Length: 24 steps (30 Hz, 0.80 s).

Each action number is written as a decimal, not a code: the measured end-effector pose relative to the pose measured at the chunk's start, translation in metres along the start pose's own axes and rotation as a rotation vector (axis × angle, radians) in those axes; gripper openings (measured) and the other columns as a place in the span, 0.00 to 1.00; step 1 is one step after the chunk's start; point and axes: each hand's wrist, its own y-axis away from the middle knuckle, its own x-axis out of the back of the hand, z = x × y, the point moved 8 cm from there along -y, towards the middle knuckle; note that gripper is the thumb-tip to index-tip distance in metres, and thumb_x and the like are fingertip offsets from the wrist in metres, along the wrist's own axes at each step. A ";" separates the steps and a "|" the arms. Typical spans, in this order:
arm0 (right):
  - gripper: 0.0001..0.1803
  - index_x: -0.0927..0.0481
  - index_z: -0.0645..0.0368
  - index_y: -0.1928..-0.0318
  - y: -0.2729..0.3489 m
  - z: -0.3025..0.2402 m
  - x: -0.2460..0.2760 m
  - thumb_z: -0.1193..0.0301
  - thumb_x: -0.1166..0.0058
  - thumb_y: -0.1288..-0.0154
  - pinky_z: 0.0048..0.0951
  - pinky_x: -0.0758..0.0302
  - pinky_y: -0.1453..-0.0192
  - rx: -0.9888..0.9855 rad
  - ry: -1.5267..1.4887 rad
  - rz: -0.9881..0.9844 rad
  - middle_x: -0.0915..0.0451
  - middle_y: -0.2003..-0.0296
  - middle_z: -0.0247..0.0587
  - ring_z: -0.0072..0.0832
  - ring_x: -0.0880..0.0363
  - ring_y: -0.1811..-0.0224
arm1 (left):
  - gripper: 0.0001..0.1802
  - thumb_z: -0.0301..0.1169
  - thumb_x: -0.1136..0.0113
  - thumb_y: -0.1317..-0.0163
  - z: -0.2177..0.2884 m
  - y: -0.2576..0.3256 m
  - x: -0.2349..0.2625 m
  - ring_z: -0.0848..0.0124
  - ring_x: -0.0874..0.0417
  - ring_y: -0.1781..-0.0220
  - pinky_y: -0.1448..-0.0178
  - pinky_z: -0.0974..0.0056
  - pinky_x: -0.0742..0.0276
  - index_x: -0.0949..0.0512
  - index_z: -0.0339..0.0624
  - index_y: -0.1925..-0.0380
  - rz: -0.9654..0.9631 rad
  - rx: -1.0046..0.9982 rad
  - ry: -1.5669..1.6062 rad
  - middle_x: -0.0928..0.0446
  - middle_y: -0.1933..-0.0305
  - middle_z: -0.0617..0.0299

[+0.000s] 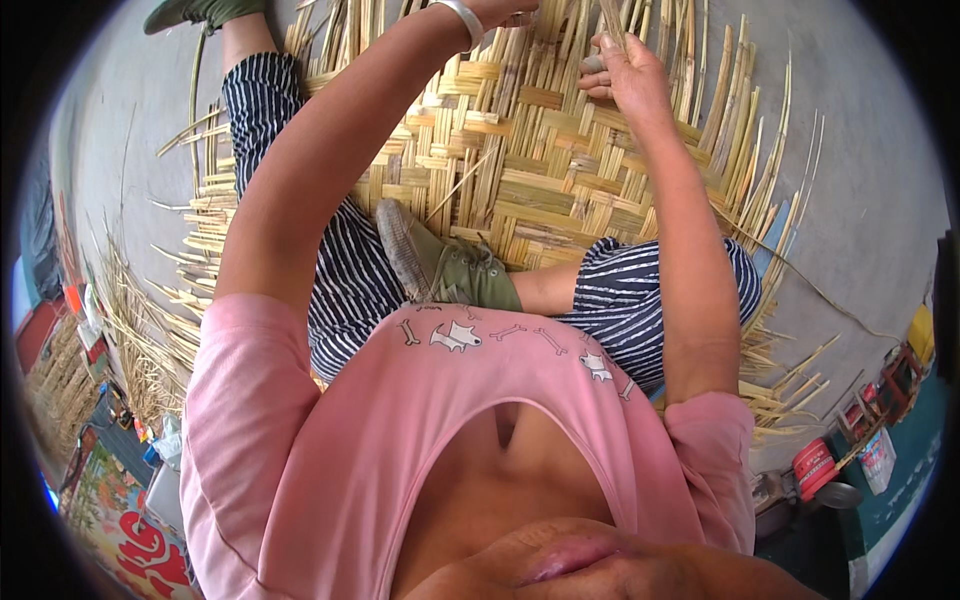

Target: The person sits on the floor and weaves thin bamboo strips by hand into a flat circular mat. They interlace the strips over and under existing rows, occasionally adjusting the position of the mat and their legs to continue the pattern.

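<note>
A large woven mat [550, 190] of flat yellow-green reed strips lies on the floor under my legs. Loose strip ends [725, 90] fan out from its far and side edges. My right hand [635, 78] is over the far right part of the weave, its fingers closed around a reed strip [612, 18] that runs up out of the picture. Something grey wraps one finger of that hand. My left hand [503, 11] is at the top edge above the far strips, partly cut off; its fingers are mostly hidden, so what it holds does not show.
My green shoe [465, 272] and striped trouser legs [345, 265] rest on the mat. Loose stalks [135, 325] lie at the left. At the right stand a red round object [813, 468] and a small wooden rack [880, 395]. Grey floor [850, 220] surrounds the mat.
</note>
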 end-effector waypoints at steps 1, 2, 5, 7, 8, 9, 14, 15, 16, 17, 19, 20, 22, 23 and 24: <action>0.24 0.25 0.63 0.37 -0.001 -0.002 0.002 0.56 0.56 0.16 0.31 0.13 0.52 0.005 -0.080 0.017 0.14 0.54 0.48 0.31 0.11 0.58 | 0.33 0.32 0.35 0.30 0.005 -0.010 -0.008 0.67 0.13 0.53 0.51 0.65 0.16 0.33 0.28 0.30 -0.027 -0.006 -0.058 0.16 0.50 0.51; 0.25 0.27 0.67 0.37 -0.003 -0.002 0.005 0.57 0.56 0.16 0.35 0.13 0.46 -0.027 -0.130 0.018 0.15 0.49 0.54 0.37 0.11 0.51 | 0.37 0.31 0.32 0.32 0.018 -0.019 -0.007 0.68 0.13 0.55 0.54 0.67 0.17 0.35 0.23 0.29 0.107 -0.105 -0.465 0.15 0.51 0.48; 0.26 0.29 0.69 0.36 -0.005 -0.011 -0.001 0.57 0.56 0.16 0.38 0.14 0.43 -0.034 -0.226 -0.001 0.17 0.46 0.57 0.41 0.13 0.46 | 0.37 0.32 0.30 0.35 0.014 -0.052 0.006 0.67 0.13 0.53 0.55 0.66 0.17 0.33 0.20 0.32 0.164 -0.236 -0.302 0.15 0.49 0.46; 0.27 0.30 0.71 0.35 -0.005 -0.007 0.012 0.58 0.56 0.16 0.40 0.15 0.40 -0.042 -0.263 0.040 0.19 0.43 0.59 0.44 0.16 0.41 | 0.23 0.32 0.29 0.38 0.041 -0.038 -0.023 0.65 0.11 0.64 0.63 0.63 0.16 0.19 0.22 0.49 0.230 -0.115 -0.440 0.13 0.61 0.47; 0.26 0.30 0.70 0.35 -0.005 -0.007 0.016 0.58 0.56 0.16 0.41 0.15 0.39 -0.045 -0.287 0.047 0.20 0.42 0.59 0.44 0.16 0.40 | 0.19 0.31 0.29 0.38 0.053 -0.028 -0.033 0.64 0.11 0.68 0.66 0.63 0.16 0.17 0.24 0.54 0.216 -0.052 -0.535 0.13 0.65 0.48; 0.26 0.30 0.70 0.34 -0.006 -0.009 0.018 0.58 0.56 0.16 0.41 0.15 0.38 -0.046 -0.308 0.050 0.20 0.41 0.59 0.44 0.17 0.39 | 0.16 0.31 0.29 0.39 0.057 -0.026 -0.038 0.63 0.12 0.72 0.68 0.62 0.16 0.15 0.25 0.60 0.205 0.010 -0.627 0.13 0.68 0.49; 0.25 0.28 0.67 0.34 -0.009 -0.007 0.013 0.59 0.56 0.16 0.43 0.19 0.32 -0.106 -0.274 0.022 0.24 0.36 0.56 0.47 0.22 0.34 | 0.08 0.27 0.30 0.41 0.025 -0.064 -0.024 0.64 0.14 0.75 0.72 0.61 0.18 0.14 0.32 0.68 0.107 0.091 -0.387 0.15 0.72 0.53; 0.25 0.28 0.66 0.33 -0.009 -0.003 0.010 0.59 0.56 0.16 0.44 0.19 0.31 -0.118 -0.261 -0.010 0.25 0.35 0.55 0.47 0.22 0.33 | 0.07 0.26 0.31 0.41 0.024 -0.067 -0.025 0.65 0.14 0.74 0.72 0.61 0.18 0.14 0.33 0.67 0.095 0.064 -0.356 0.15 0.71 0.54; 0.25 0.27 0.65 0.34 -0.010 0.002 0.008 0.57 0.56 0.17 0.44 0.21 0.30 -0.150 -0.262 -0.022 0.25 0.35 0.54 0.49 0.25 0.31 | 0.06 0.25 0.31 0.41 0.023 -0.069 -0.024 0.66 0.14 0.74 0.71 0.61 0.18 0.14 0.34 0.66 0.083 0.036 -0.325 0.15 0.70 0.55; 0.26 0.27 0.64 0.34 -0.010 0.001 0.007 0.56 0.56 0.17 0.44 0.21 0.30 -0.135 -0.255 -0.022 0.24 0.35 0.55 0.49 0.25 0.31 | 0.05 0.24 0.32 0.41 0.022 -0.072 -0.026 0.66 0.15 0.74 0.71 0.61 0.18 0.14 0.35 0.65 0.025 0.017 -0.257 0.15 0.70 0.56; 0.26 0.26 0.64 0.35 -0.005 -0.005 0.004 0.55 0.56 0.17 0.44 0.21 0.30 -0.115 -0.239 -0.025 0.24 0.36 0.55 0.49 0.25 0.31 | 0.07 0.22 0.34 0.41 0.020 -0.070 -0.034 0.67 0.16 0.73 0.71 0.61 0.18 0.14 0.36 0.63 -0.091 -0.012 -0.113 0.15 0.69 0.58; 0.26 0.26 0.64 0.36 -0.004 -0.004 0.004 0.54 0.56 0.17 0.44 0.21 0.30 -0.135 -0.209 -0.029 0.23 0.37 0.55 0.48 0.23 0.32 | 0.07 0.20 0.36 0.41 0.020 -0.075 -0.036 0.67 0.18 0.75 0.72 0.62 0.20 0.15 0.36 0.62 -0.113 -0.121 -0.146 0.17 0.70 0.58; 0.27 0.25 0.63 0.37 -0.003 -0.003 0.002 0.52 0.56 0.17 0.43 0.20 0.32 -0.168 -0.153 -0.047 0.21 0.40 0.56 0.46 0.20 0.36 | 0.06 0.23 0.37 0.38 0.020 -0.065 -0.042 0.66 0.17 0.74 0.72 0.61 0.21 0.15 0.35 0.62 -0.152 -0.062 -0.041 0.17 0.70 0.57; 0.25 0.23 0.62 0.39 -0.003 -0.002 0.003 0.53 0.55 0.17 0.40 0.19 0.37 -0.157 -0.142 -0.029 0.20 0.45 0.54 0.43 0.18 0.41 | 0.06 0.24 0.38 0.37 0.021 -0.060 -0.045 0.65 0.17 0.73 0.72 0.61 0.21 0.16 0.34 0.62 -0.171 -0.033 0.011 0.17 0.70 0.56; 0.24 0.21 0.60 0.41 -0.003 -0.001 0.003 0.53 0.55 0.17 0.37 0.19 0.42 -0.147 -0.132 -0.009 0.18 0.50 0.52 0.39 0.15 0.47 | 0.07 0.26 0.38 0.35 0.020 -0.060 -0.043 0.64 0.17 0.73 0.72 0.61 0.21 0.16 0.34 0.61 -0.139 0.009 0.053 0.17 0.69 0.56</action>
